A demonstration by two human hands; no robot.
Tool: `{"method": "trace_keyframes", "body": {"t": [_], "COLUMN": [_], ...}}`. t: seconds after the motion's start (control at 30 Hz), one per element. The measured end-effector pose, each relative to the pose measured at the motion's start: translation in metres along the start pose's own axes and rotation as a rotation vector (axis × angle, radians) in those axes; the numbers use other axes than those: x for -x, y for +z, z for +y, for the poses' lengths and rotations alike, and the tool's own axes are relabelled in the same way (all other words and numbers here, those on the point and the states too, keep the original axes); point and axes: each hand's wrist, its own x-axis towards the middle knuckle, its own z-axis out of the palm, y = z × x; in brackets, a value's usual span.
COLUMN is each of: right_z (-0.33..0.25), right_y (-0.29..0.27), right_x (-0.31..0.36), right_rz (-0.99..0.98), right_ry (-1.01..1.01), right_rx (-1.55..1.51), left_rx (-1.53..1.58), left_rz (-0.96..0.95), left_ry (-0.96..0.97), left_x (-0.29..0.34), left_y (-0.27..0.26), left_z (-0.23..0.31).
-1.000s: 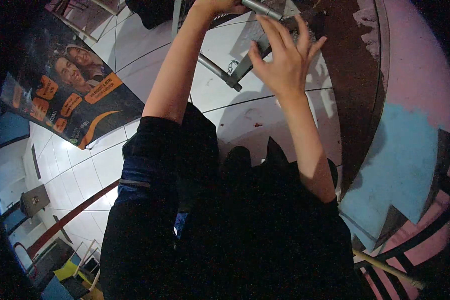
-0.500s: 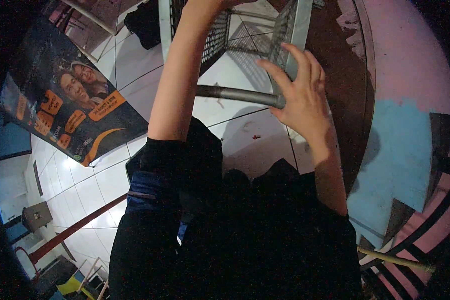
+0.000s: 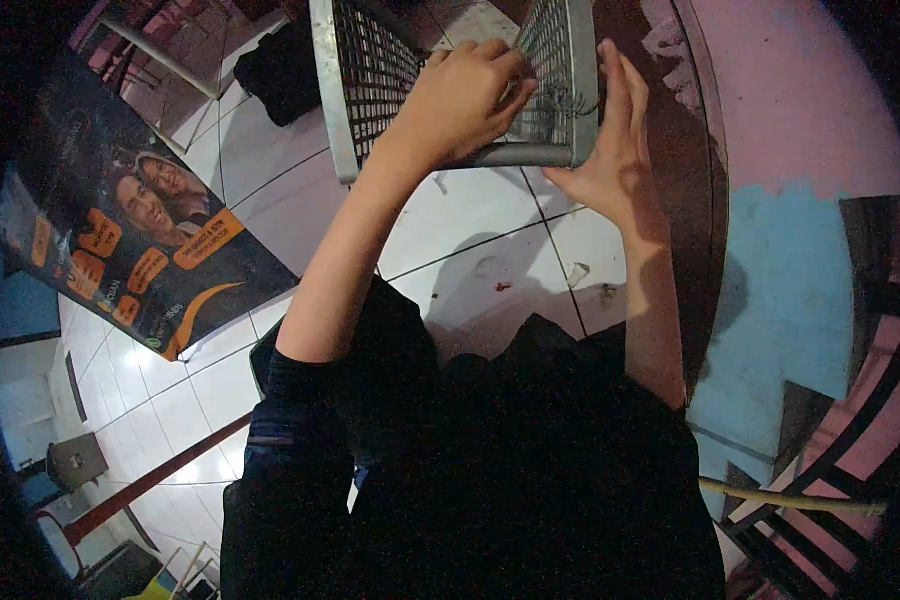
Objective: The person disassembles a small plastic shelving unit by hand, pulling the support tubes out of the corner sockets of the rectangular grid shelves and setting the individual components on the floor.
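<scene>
Grey metal mesh-sided frame (image 3: pixel 585 75) with round crossbar (image 3: pixel 520 154): near the right edge of the white tiled floor (image 3: pixel 470 220). My left hand (image 3: pixel 463 102) lies curled between its mesh sides, grip indeterminable; my right hand (image 3: pixel 618 165), open, flanks its right corner

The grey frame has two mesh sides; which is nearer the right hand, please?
The mesh side on the picture's right: the right hand is at its outer edge, while the left mesh side stands farther off, past the left hand.

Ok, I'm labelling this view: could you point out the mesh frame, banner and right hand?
Mesh frame (image 3: pixel 532 154), head view: grey lower bar.
Banner (image 3: pixel 120 222), head view: its printed front.
Right hand (image 3: pixel 618 172), head view: its middle.
</scene>
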Motion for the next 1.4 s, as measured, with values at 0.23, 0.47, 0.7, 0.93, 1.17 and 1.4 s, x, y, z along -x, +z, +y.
{"method": "trace_keyframes", "body": {"t": [0.23,0.47,0.7,0.93,1.17,1.4], "right_z": [0.006,0.004,0.007,0.007,0.006,0.008], "right_y": [0.002,0.001,0.004,0.003,0.005,0.004], "right_x": [-0.001,-0.004,-0.003,-0.003,-0.003,-0.006], "right_rz": [0.023,0.063,0.027,0.014,-0.01,0.018], "right_ry": [0.055,0.034,0.031,0.03,0.059,0.071], "right_rx": [0.052,0.134,0.105,0.116,0.142,0.204], "left_rx": [0.296,0.411,0.609,0.616,0.713,0.547], "left_rz": [0.019,0.05,-0.027,-0.043,-0.003,-0.161], "left_ry": [-0.049,-0.021,-0.325,-0.368,-0.374,-0.218], "left_x": [-0.006,-0.014,-0.014,-0.014,-0.015,-0.012], "left_y": [-0.012,-0.002,-0.002,0.001,-0.005,-0.027], "left_z": [0.018,0.01,0.016,0.015,0.014,0.015]}}
